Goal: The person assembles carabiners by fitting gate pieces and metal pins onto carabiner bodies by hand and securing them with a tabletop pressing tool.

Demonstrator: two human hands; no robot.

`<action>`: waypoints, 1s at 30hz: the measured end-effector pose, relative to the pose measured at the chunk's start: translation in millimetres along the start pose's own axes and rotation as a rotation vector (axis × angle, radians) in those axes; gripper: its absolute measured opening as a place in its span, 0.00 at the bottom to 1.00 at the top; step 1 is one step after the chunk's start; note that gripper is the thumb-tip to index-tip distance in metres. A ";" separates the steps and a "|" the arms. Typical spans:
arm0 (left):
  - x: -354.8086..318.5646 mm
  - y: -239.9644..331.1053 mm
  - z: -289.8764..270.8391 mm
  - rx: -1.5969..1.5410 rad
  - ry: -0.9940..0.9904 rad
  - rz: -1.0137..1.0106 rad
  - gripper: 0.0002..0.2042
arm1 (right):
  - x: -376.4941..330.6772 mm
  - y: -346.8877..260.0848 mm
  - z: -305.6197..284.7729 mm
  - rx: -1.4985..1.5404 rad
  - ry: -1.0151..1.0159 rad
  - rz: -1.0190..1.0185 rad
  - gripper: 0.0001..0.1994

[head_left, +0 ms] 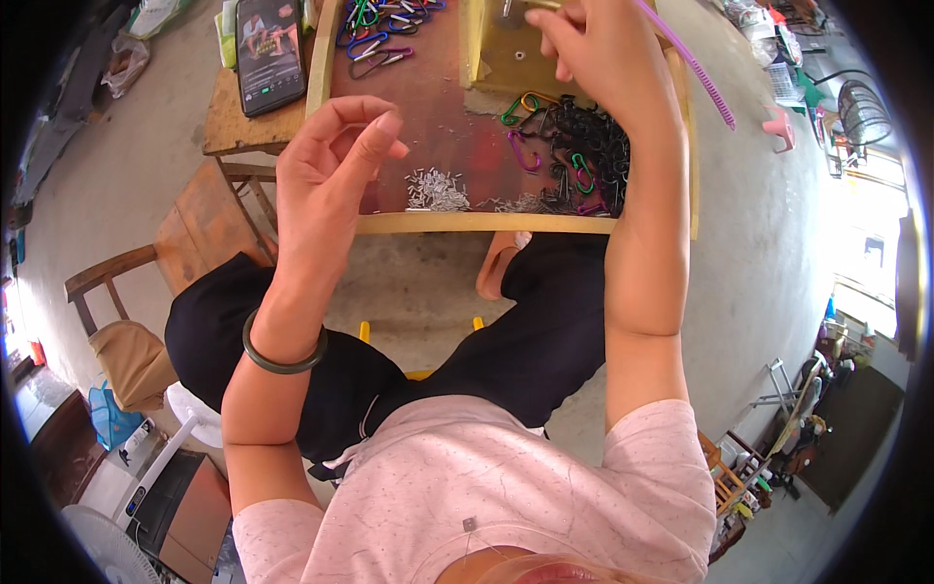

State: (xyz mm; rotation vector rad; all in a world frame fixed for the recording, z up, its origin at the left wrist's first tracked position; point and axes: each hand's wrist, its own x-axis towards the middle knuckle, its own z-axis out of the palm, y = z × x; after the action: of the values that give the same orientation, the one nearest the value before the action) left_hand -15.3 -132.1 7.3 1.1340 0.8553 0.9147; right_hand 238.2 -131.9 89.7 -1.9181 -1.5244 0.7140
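My left hand (326, 180) hovers above the left part of a wooden-rimmed tray (486, 223), thumb and forefinger pinched together; whether a tiny piece sits between them I cannot tell. My right hand (598, 49) is raised over the tray's far side with fingers closed on a small part, and a purple ridged stick (696, 68) juts out past it. On the tray's brown floor lie a heap of small silver pins (435, 190), a pile of black carabiner clips (584, 146) and loose coloured clips (525, 151). More coloured clips (375, 39) lie at the far left.
A phone (269, 54) with a lit screen rests on the wooden table left of the tray. A wooden chair (117, 292) stands at my left, a white fan (146, 457) below it. My knees in black trousers sit under the tray. Concrete floor lies to the right.
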 end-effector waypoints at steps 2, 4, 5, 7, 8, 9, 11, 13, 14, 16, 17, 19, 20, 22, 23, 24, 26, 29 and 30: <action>-2.6 0.6 -1.9 0.012 0.014 0.017 0.12 | -5.3 31.2 19.5 -0.422 0.138 -0.223 0.07; -2.7 0.6 -0.7 0.008 0.011 0.030 0.11 | -28.0 28.6 22.0 -0.555 0.089 -0.264 0.10; -3.0 1.1 -1.2 0.035 0.009 0.000 0.11 | -36.2 31.0 26.9 -0.649 -0.064 -0.211 0.10; -3.8 1.8 0.9 0.067 0.012 -0.024 0.11 | -45.6 40.3 35.8 -0.739 -0.214 -0.163 0.11; -4.4 0.8 5.0 0.054 0.006 0.004 0.10 | -48.5 46.8 40.9 -0.771 -0.289 -0.141 0.11; -5.8 0.1 8.1 0.043 0.003 0.030 0.10 | -50.1 49.8 43.8 -0.801 -0.368 -0.121 0.12; -6.1 0.2 12.5 0.036 -0.006 0.035 0.10 | -49.1 51.4 42.1 -0.741 -0.372 -0.095 0.13; -5.4 -1.3 15.5 0.020 -0.038 0.057 0.10 | -44.9 55.2 40.2 -0.666 -0.409 -0.003 0.11; -6.1 -2.3 15.6 0.027 -0.032 0.061 0.10 | -45.5 56.9 42.1 -0.661 -0.408 -0.012 0.11; -6.1 -4.6 16.8 0.034 -0.060 0.047 0.09 | -47.6 61.2 45.8 -0.693 -0.359 -0.075 0.08; -6.2 -6.1 17.8 0.036 -0.058 0.050 0.09 | -50.3 59.7 49.6 -0.693 -0.357 -0.079 0.08; -5.9 -8.3 19.0 0.010 -0.088 0.063 0.09 | -57.7 53.7 59.1 -0.850 -0.277 -0.114 0.07; -5.5 -8.4 19.3 0.011 -0.087 0.065 0.09 | -58.8 53.9 59.5 -0.849 -0.275 -0.116 0.07; -4.9 -8.5 19.2 0.033 -0.105 0.064 0.09 | -60.8 54.3 57.8 -0.772 -0.173 -0.136 0.07; -3.8 -9.9 17.9 0.032 -0.103 0.065 0.09 | -62.3 52.6 53.5 -0.774 -0.174 -0.138 0.07; -2.6 -12.5 16.7 0.050 -0.121 0.071 0.10 | -63.8 49.7 46.4 -0.475 -0.200 -0.147 0.06; -3.8 -11.7 16.4 0.066 -0.132 0.077 0.10 | -63.1 45.2 41.9 -0.177 -0.229 -0.155 0.06; -3.9 -7.5 23.6 0.112 -0.179 -0.030 0.11 | -63.1 46.2 38.5 0.465 -0.450 -0.090 0.05; -2.2 -12.1 21.9 0.093 -0.231 -0.011 0.11 | -59.6 47.8 39.1 0.607 -0.504 -0.066 0.04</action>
State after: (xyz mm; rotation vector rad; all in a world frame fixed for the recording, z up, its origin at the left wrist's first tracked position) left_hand 5.7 -144.1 0.3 1.2862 0.7194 0.7238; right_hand 229.9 -194.3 31.3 -1.2790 -1.4062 1.5119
